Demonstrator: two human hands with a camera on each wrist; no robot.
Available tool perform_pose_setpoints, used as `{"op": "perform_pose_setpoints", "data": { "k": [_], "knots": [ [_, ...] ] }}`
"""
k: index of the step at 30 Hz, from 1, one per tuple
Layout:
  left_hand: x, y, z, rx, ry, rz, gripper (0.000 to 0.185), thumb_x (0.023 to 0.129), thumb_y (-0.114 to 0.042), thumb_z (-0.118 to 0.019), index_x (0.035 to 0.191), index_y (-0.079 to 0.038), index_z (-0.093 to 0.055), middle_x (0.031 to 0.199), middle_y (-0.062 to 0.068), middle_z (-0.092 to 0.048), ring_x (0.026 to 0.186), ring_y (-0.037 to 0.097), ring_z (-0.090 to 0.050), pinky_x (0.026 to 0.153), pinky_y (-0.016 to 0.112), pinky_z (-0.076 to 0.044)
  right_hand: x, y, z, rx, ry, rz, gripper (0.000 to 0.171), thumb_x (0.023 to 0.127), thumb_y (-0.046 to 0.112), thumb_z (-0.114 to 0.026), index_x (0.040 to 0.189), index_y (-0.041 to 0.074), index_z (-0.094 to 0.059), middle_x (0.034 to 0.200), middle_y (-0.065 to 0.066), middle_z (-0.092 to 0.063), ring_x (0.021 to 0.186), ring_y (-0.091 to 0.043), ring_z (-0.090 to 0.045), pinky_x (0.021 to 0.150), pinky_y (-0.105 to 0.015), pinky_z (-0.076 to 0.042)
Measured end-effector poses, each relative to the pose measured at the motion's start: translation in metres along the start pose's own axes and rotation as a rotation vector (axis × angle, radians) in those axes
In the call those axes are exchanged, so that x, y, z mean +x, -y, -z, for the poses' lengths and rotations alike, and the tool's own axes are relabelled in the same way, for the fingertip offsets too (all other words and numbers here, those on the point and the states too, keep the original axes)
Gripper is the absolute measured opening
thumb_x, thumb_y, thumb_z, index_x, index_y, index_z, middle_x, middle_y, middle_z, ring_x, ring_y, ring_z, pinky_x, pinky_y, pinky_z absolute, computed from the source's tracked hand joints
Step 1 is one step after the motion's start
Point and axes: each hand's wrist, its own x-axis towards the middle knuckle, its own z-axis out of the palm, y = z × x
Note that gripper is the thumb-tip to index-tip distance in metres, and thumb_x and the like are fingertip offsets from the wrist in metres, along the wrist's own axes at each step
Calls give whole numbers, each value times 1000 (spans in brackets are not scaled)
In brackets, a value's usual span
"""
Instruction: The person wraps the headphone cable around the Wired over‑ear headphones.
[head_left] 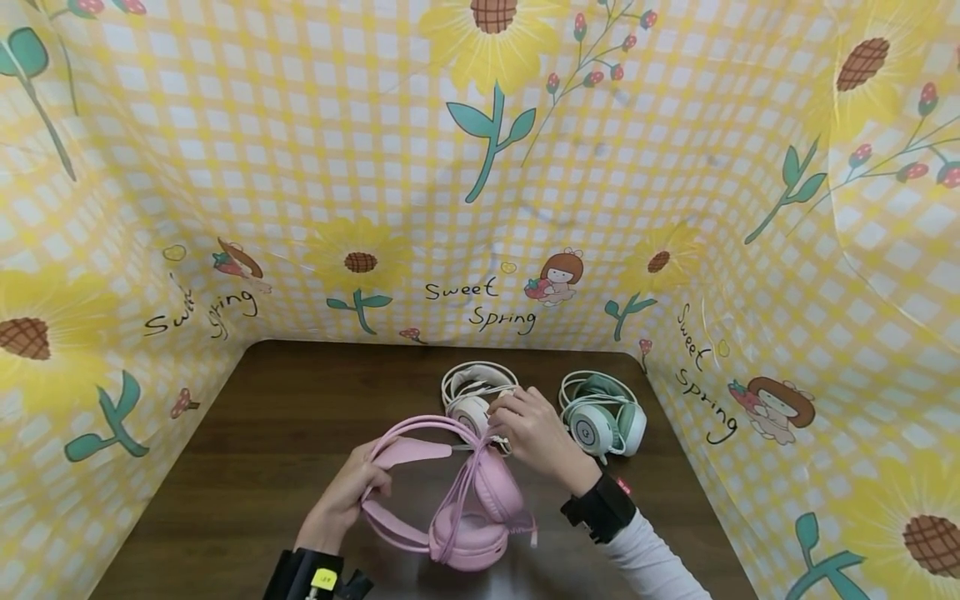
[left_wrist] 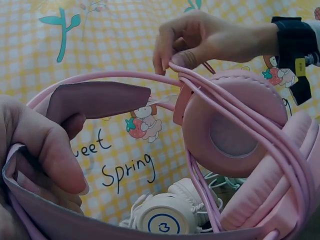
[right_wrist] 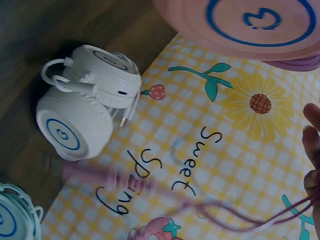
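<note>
Fingers (left_wrist: 50,150) of our left hand (head_left: 347,492) grip the pink headset (head_left: 457,492) at the near desk (head_left: 247,417); our right hand (head_left: 534,433) pinches its cable (left_wrist: 240,120), which could snag or yank if pulled hard.

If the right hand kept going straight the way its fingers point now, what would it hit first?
The right hand points away from the person and slightly left, pinching the cable of the pink headset. Straight on, it would probably meet the white headset first; it lies just beyond the fingertips, though the depth between them is unclear.
</note>
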Motion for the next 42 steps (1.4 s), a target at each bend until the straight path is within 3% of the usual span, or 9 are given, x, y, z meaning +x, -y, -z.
{"op": "perform_pose_setpoints", "data": {
  "k": [9, 17, 23, 29, 33, 36, 39, 42],
  "knots": [
    [-1, 6, 3, -72, 110, -68, 62, 55, 21, -55, 107, -11, -67, 84, 4, -58, 57, 11, -44, 44, 22, -32, -9, 0, -3, 95, 19, -49, 11, 86, 2, -67, 92, 10, -70, 106, -2, -65, 98, -16, -61, 79, -31, -45],
    [2, 8, 3, -20, 165, -173, 58, 55, 20, -56, 106, -6, -67, 84, 4, -61, 71, 16, -54, 53, 26, -41, -15, 1, -8, 145, 13, -77, 16, 80, -5, -72, 87, 10, -71, 100, -2, -61, 98, -16, -58, 84, -30, -48],
    [2, 10, 1, -19, 106, -219, 56, 53, 20, -56, 101, -8, -69, 83, 7, -62, 72, 18, -56, 53, 26, -43, -14, 4, -10, 241, 52, -102, 25, 79, -12, -68, 92, 9, -74, 95, 2, -64, 88, -9, -63, 78, -19, -52],
    [2, 11, 0, -42, 18, -245, 58, 55, 22, -53, 104, -4, -70, 85, 11, -64, 73, 19, -59, 53, 26, -45, -11, 11, -10, 290, 121, -139, 30, 85, -10, -64, 106, 10, -73, 105, 0, -68, 96, -9, -65, 83, -21, -53],
    [1, 10, 1, -75, -14, -261, 55, 58, 24, -52, 101, -6, -69, 79, 6, -61, 63, 15, -54, 48, 24, -41, -11, 18, -9, 366, 154, -196, 34, 93, -1, -57, 123, 10, -66, 120, -1, -64, 100, -10, -63, 82, -25, -53],
    [1, 10, 2, -117, -6, -280, 52, 60, 25, -50, 97, -8, -67, 72, 1, -54, 52, 11, -46, 44, 22, -37, -12, 22, -9, 430, 235, -280, 42, 97, 20, -59, 139, 17, -54, 138, 1, -51, 113, -11, -57, 91, -30, -50],
    [1, 9, 1, -148, 7, -290, 52, 61, 25, -48, 95, -10, -67, 69, -1, -51, 49, 10, -46, 43, 22, -38, -15, 24, -12, 473, 303, -346, 64, 92, 42, -67, 146, 22, -41, 147, 3, -38, 126, -12, -46, 101, -34, -44],
    [2, 8, 0, -151, 4, -292, 54, 61, 25, -48, 95, -12, -68, 72, 0, -55, 52, 11, -49, 44, 22, -41, -17, 24, -16, 516, 307, -381, 77, 84, 49, -73, 147, 22, -36, 150, 1, -37, 136, -15, -37, 108, -39, -37]
  ]
}}
